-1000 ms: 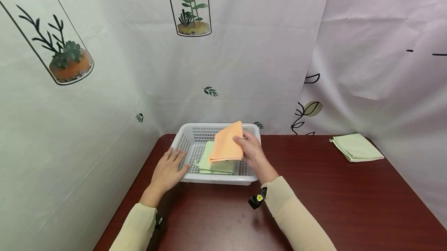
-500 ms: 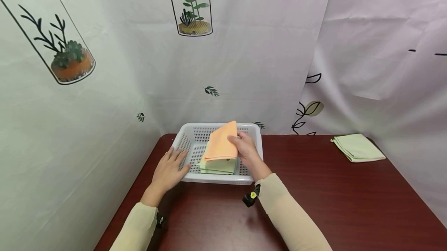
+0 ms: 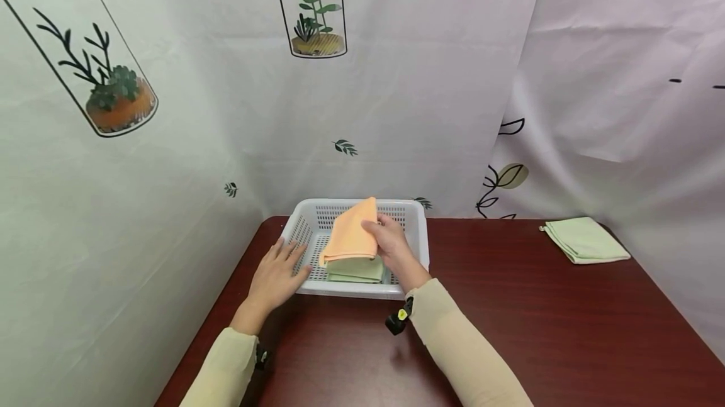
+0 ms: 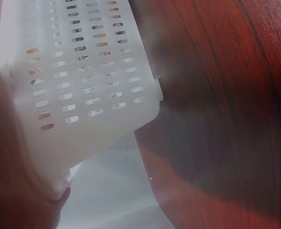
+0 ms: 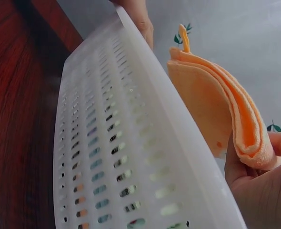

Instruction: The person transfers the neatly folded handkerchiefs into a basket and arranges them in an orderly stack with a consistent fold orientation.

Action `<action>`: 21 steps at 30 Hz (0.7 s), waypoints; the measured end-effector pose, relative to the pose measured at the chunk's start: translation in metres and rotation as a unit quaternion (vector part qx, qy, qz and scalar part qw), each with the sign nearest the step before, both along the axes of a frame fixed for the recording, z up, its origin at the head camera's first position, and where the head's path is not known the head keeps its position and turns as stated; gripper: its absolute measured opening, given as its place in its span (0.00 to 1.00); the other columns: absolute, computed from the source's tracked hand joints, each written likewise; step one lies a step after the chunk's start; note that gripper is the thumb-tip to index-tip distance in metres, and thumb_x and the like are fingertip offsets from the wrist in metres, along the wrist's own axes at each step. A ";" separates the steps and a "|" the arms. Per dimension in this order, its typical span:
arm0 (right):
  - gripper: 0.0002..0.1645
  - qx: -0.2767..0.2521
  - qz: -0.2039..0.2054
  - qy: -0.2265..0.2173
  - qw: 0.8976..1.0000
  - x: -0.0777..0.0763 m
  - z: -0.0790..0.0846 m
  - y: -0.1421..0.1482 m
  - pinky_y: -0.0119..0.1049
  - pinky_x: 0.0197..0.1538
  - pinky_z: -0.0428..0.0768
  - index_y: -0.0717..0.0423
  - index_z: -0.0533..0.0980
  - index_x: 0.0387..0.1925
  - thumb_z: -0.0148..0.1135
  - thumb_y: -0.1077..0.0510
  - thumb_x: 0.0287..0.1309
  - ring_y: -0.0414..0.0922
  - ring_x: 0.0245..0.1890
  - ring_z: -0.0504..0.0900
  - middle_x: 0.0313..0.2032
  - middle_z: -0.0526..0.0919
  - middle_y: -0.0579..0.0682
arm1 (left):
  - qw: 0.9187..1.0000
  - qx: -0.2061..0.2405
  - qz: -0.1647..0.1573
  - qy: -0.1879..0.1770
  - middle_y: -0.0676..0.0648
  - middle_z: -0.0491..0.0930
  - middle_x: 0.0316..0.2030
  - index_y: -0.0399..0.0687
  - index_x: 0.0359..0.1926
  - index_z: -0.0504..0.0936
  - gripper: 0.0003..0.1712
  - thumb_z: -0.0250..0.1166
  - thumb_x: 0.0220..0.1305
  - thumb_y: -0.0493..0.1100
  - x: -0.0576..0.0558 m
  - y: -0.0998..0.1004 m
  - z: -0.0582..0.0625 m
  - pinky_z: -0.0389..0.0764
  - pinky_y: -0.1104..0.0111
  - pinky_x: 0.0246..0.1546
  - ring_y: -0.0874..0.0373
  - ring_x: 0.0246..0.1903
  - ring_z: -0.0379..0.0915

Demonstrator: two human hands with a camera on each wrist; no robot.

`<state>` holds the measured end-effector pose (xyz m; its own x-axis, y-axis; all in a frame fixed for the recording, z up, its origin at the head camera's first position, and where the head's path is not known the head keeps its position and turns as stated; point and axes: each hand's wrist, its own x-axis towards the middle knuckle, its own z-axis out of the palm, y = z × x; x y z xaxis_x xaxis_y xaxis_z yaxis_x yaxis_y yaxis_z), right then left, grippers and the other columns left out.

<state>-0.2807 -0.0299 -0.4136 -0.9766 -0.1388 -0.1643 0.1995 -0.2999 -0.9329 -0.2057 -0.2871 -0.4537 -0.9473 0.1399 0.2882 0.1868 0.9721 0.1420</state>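
Observation:
My right hand (image 3: 392, 245) pinches the right edge of a folded orange towel (image 3: 352, 231) above a white plastic basket (image 3: 351, 290). The towel's layers and a small hanging loop show in the right wrist view, with the thumb on one side and fingers on the other. Beneath it in the basket lies a folded light green towel (image 3: 355, 270), partly covered by the orange one. My left hand (image 3: 277, 276) rests on the basket's front left rim with its fingers spread. In the left wrist view the basket's slotted wall (image 4: 93, 71) fills the upper left.
Another folded light green towel (image 3: 586, 240) lies at the far right of the dark red table (image 3: 510, 306). A printed cloth backdrop (image 3: 413, 111) rises close behind the basket and along the left side.
My right hand has carried the orange towel leftward over the basket, covering more of the green towel. The left hand has stayed at the rim.

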 end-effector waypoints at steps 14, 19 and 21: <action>0.25 0.020 0.010 -0.002 1.000 0.004 -0.001 -0.011 0.36 0.37 0.87 0.62 0.75 0.62 0.64 0.61 0.65 0.43 0.36 0.87 0.44 0.86 0.57 | 1.000 0.001 0.005 -0.005 0.38 0.68 0.71 0.47 0.72 0.72 0.37 0.57 0.69 0.61 0.000 0.000 0.000 0.54 0.42 0.74 0.36 0.76 0.49; 0.24 0.021 0.013 -0.009 1.000 0.003 -0.003 -0.013 0.37 0.38 0.87 0.60 0.75 0.62 0.64 0.61 0.65 0.44 0.38 0.87 0.46 0.86 0.58 | 1.000 0.001 0.004 -0.004 0.38 0.68 0.71 0.46 0.72 0.72 0.37 0.57 0.69 0.60 0.000 0.000 0.000 0.54 0.42 0.74 0.35 0.76 0.48; 0.24 0.023 0.012 -0.013 1.000 0.003 -0.004 -0.014 0.37 0.40 0.87 0.61 0.75 0.62 0.63 0.61 0.66 0.45 0.39 0.86 0.47 0.85 0.59 | 1.000 0.000 0.005 -0.004 0.38 0.69 0.71 0.46 0.72 0.72 0.37 0.57 0.69 0.60 0.000 0.000 0.000 0.54 0.42 0.74 0.35 0.76 0.49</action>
<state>-0.2775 -0.0440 -0.4173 -0.9684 -0.1541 -0.1961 0.2303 -0.2507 -0.9403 -0.2058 -0.2867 -0.4538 -0.9506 0.1308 0.2815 0.1766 0.9737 0.1438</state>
